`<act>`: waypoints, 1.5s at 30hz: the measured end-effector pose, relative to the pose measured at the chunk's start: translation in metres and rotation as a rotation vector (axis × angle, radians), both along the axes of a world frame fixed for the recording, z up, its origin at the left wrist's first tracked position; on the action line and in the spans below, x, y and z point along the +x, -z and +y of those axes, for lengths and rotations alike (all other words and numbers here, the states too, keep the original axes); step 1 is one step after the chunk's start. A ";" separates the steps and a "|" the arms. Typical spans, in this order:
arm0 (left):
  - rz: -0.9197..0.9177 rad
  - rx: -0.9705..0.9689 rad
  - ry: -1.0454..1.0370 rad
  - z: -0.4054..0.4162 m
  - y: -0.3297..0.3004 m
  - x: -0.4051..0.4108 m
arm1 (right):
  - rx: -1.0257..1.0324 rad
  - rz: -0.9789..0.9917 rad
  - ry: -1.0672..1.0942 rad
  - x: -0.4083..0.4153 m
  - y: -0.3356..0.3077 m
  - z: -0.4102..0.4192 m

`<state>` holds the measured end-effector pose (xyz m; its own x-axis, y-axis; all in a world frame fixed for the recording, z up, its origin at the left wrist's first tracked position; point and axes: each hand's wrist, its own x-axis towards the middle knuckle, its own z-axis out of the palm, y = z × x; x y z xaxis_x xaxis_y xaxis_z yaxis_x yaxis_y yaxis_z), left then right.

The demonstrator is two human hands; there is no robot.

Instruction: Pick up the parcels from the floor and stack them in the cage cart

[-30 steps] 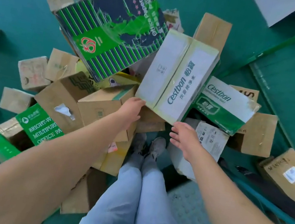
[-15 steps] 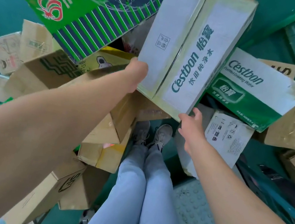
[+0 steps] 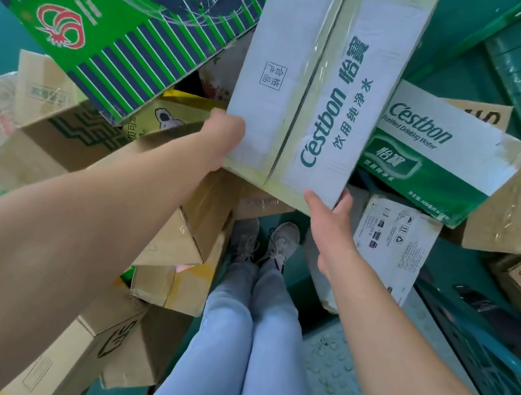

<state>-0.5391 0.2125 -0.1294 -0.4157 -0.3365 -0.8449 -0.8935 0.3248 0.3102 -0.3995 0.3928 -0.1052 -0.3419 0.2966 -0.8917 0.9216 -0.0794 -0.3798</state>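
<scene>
Both arms outstretched, left hand [image 3: 224, 137] curled, right hand [image 3: 329, 225] open-fingered

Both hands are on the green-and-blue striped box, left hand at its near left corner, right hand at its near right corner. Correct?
Not quite. In the head view, the left hand and right hand are on the white Cestbon box, not the green-and-blue striped box, which lies untouched to its left. The corners are as you said: left hand at the near left corner, right hand at the near right.
</scene>
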 end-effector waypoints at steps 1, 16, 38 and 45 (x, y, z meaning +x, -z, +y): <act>-0.004 -0.016 -0.013 -0.001 -0.010 0.002 | 0.019 0.024 0.000 0.000 -0.011 0.003; 0.159 0.322 0.080 -0.009 -0.231 0.050 | 0.336 0.352 -0.090 0.007 -0.246 0.044; 0.212 0.387 0.483 0.014 -0.330 0.218 | 0.282 0.300 0.243 0.249 -0.357 0.053; 0.200 0.446 0.701 0.074 -0.373 0.332 | 0.317 0.297 0.489 0.399 -0.366 0.062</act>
